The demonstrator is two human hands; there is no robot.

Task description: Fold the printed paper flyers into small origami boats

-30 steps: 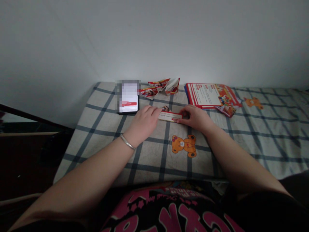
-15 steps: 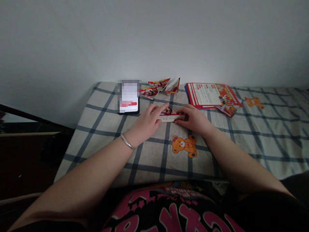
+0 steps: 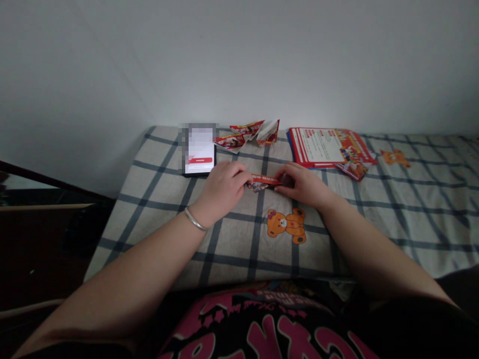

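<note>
Left hand (image 3: pixel 226 185) and right hand (image 3: pixel 306 185) hold a folded red paper (image 3: pixel 265 179) between their fingers (image 3: pixel 244 177)

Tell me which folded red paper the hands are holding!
It's the narrow red strip between the left hand and the right hand. The other folded papers sit farther back by the wall, touched by neither hand.
</note>
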